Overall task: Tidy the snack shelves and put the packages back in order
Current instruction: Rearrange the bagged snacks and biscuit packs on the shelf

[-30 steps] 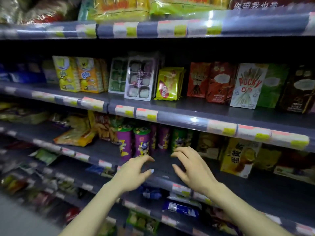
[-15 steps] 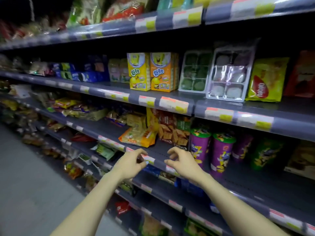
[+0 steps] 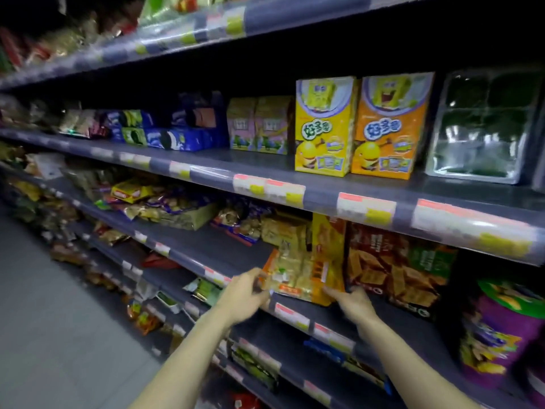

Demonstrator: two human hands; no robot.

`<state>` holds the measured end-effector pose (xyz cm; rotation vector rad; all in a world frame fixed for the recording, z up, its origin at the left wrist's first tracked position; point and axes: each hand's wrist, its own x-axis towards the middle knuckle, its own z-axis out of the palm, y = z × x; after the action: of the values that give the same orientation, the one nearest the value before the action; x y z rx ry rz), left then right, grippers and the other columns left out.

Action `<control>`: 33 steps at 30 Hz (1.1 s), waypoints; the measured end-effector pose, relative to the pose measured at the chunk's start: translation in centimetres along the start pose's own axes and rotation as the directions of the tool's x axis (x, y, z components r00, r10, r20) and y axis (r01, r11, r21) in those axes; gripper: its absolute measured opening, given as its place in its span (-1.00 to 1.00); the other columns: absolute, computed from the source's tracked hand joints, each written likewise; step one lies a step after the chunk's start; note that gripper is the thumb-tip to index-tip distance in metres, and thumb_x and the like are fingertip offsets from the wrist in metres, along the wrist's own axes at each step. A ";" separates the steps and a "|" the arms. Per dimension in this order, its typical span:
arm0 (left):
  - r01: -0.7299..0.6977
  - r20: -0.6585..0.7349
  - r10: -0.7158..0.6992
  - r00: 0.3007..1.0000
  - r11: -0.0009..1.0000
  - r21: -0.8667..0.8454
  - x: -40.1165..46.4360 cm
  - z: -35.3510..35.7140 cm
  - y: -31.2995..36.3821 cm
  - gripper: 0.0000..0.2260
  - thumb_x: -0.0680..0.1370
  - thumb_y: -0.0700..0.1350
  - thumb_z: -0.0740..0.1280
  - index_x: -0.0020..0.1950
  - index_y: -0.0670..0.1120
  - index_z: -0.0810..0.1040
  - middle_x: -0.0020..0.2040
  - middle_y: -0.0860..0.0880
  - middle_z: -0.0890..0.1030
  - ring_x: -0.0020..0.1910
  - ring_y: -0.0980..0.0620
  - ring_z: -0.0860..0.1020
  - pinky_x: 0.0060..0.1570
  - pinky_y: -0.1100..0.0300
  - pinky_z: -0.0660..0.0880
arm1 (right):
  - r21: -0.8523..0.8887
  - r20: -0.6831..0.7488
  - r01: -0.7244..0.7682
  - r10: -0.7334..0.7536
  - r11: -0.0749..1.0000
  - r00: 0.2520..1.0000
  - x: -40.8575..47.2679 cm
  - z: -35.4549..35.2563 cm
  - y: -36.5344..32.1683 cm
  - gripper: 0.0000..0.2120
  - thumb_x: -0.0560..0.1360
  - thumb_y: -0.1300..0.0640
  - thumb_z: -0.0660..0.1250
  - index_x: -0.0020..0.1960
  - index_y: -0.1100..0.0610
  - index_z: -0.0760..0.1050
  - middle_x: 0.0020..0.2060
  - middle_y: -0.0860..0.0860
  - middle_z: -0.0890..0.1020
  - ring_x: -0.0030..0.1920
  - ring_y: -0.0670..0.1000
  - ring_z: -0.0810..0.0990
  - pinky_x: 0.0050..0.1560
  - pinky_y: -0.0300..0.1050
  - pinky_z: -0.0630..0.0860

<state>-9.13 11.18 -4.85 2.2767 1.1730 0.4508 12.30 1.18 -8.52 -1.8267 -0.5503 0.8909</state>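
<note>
A crinkly orange-and-yellow plastic snack bag (image 3: pixel 298 276) is seen lying at the front edge of the grey metal shelf (image 3: pixel 206 252), its lower end overhanging the strip of price labels (image 3: pixel 290 315). The bag's left edge is gripped by the left hand (image 3: pixel 243 296), whose fingers are curled around it. The bag's lower right corner is touched by the right hand (image 3: pixel 352 304); its fingertips are hidden beneath the bag, so it cannot be told whether they are curled or straight. Just right of the bag, a dark red foil bag printed with square crackers (image 3: pixel 383 264) is stood upright, touching it, and a purple cylindrical canister (image 3: pixel 495 335) is placed farther right on the same shelf. Behind the held bag, further yellow packets (image 3: pixel 283 231) are heaped towards the shelf's back. On the shelf above, a yellow cardboard box (image 3: pixel 323 128) and an orange cardboard box (image 3: pixel 389 128) are stood side by side near its front edge, with a clear plastic tray of green sweets (image 3: pixel 483 125) to their right
</note>
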 end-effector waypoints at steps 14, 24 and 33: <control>-0.174 0.227 0.181 0.957 0.984 -0.048 14.1 -2.2 -6.3 -0.53 0.50 0.11 0.37 0.36 -0.04 0.43 0.29 -0.06 0.52 0.25 0.01 0.49 0.20 0.12 0.45 | 0.366 -0.050 -0.040 0.063 0.930 0.997 3.8 5.2 -2.1 -0.51 0.28 0.28 0.56 0.15 0.20 0.50 -0.05 0.12 0.69 -0.07 0.07 0.68 -0.24 -0.15 0.61; -0.253 0.364 0.354 0.862 0.921 -0.297 18.6 -5.3 -8.1 -0.32 0.44 0.22 0.39 0.49 0.06 0.27 0.42 0.09 0.38 0.38 0.09 0.36 0.26 0.28 0.27 | 0.510 -0.342 0.227 -0.046 0.830 0.939 1.4 8.6 -7.2 -0.72 0.35 0.36 0.47 -0.01 0.15 0.50 -0.11 0.09 0.67 -0.15 0.04 0.68 -0.24 -0.16 0.57; -0.164 0.271 0.358 0.893 0.822 -0.546 20.0 -7.1 -9.7 -0.39 0.40 0.10 0.49 0.39 0.02 0.38 0.29 0.07 0.49 0.24 0.13 0.46 0.22 0.26 0.38 | 0.494 -0.342 0.360 -0.204 0.792 0.917 2.3 9.7 -10.5 -0.61 0.27 0.35 0.50 0.07 0.18 0.56 -0.08 0.06 0.71 -0.11 -0.03 0.69 -0.12 -0.17 0.53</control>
<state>-7.72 34.43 -3.97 1.9355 0.4683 0.3658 6.40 12.69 -2.03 -1.2619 -0.3336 0.5035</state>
